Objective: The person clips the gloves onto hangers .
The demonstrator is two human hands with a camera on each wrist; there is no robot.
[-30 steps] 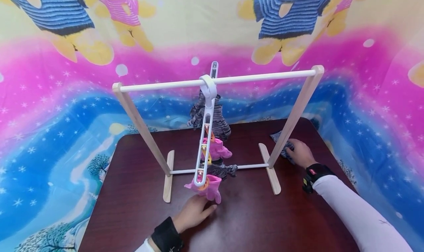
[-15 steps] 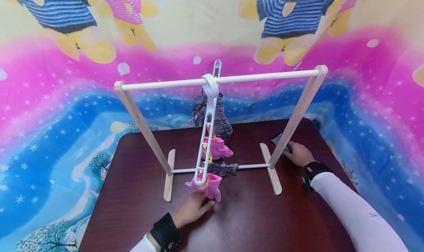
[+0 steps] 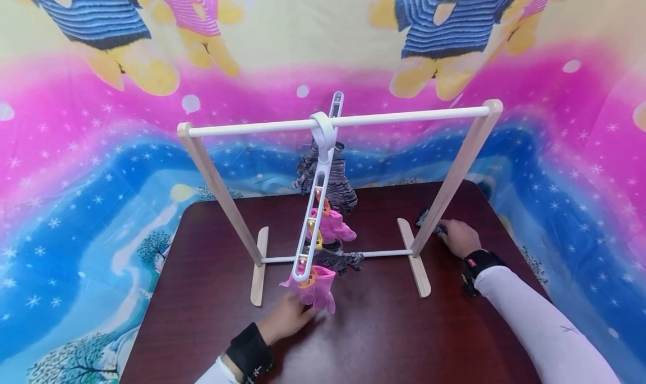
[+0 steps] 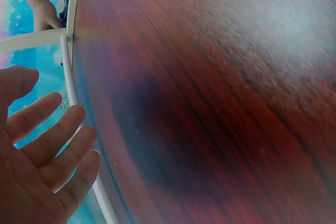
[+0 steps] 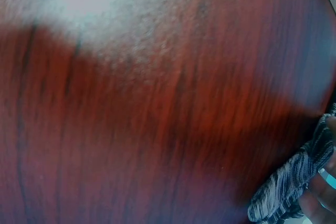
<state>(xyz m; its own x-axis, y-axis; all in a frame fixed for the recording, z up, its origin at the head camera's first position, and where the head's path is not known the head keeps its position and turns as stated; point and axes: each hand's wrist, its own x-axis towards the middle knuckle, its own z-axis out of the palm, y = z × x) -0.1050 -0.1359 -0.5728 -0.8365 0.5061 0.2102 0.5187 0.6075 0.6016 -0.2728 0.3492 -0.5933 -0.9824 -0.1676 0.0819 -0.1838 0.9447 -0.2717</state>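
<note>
In the head view my right hand (image 3: 460, 237) grips a grey striped knit glove (image 3: 423, 217) on the table, just beyond the rack's right post. Its ribbed knit and my fingers show at the right wrist view's edge. My left hand (image 3: 286, 317) holds nothing; its fingers lie relaxed and spread in the left wrist view, and in the head view they are partly hidden behind the nearest pink glove (image 3: 318, 291). That glove hangs by an orange clip from a white clip hanger (image 3: 323, 155). Behind it hang a grey glove (image 3: 339, 259), another pink glove (image 3: 335, 227) and more grey knitwear (image 3: 340, 185).
A wooden rack with a white top bar (image 3: 404, 116) carries the hanger. Its feet, such as the left foot (image 3: 259, 269), stand on the dark red table (image 3: 368, 333). A patterned cloth (image 3: 272, 36) surrounds the table's back and sides.
My right hand has bunched the grey glove, so less of it shows. My left hand has drawn slightly left and the hanger has swung a little.
</note>
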